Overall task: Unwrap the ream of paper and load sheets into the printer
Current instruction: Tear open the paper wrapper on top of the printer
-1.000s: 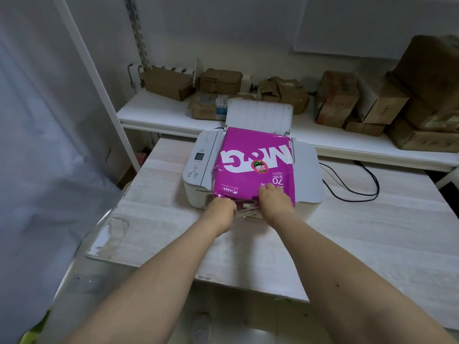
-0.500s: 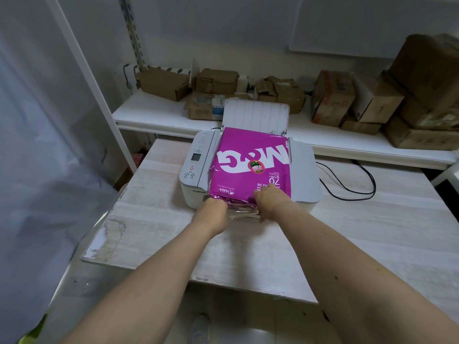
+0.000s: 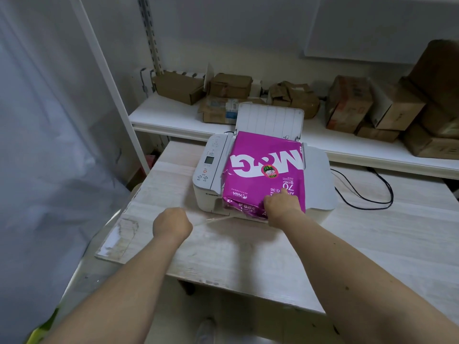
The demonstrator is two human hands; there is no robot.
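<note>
- Head view: the purple ream of paper (image 3: 264, 172) lies flat on top of the white printer (image 3: 320, 180) in the middle of the frame, long axis running from the near edge up toward the raised rear paper tray (image 3: 269, 117)
- Right hand (image 3: 282, 204) is planted on the near right corner of the ream, fingers pressed down on the wrapper and pinning the pack
- Left hand (image 3: 172, 224) is fisted below and left of the ream, well clear of it, over the pale table (image 3: 372, 232)
- A thin clear strip (image 3: 216, 220), tape or a tear strip by the look of it, stretches from that closed left fist up and right to the ream's near end; the fingers look clamped on it, though the pinch itself is hidden behind the knuckles
- The relation that matters: the strip's root sits at the near edge just left of the right hand, so the pull line runs down-left, across the ream's short end
- Wrapper at that near end is crumpled and partly open, the rest intact, so I judge unwrapping barely begun
- Right hand is nearer the ream; it looks like the anchor while the left peels
</note>
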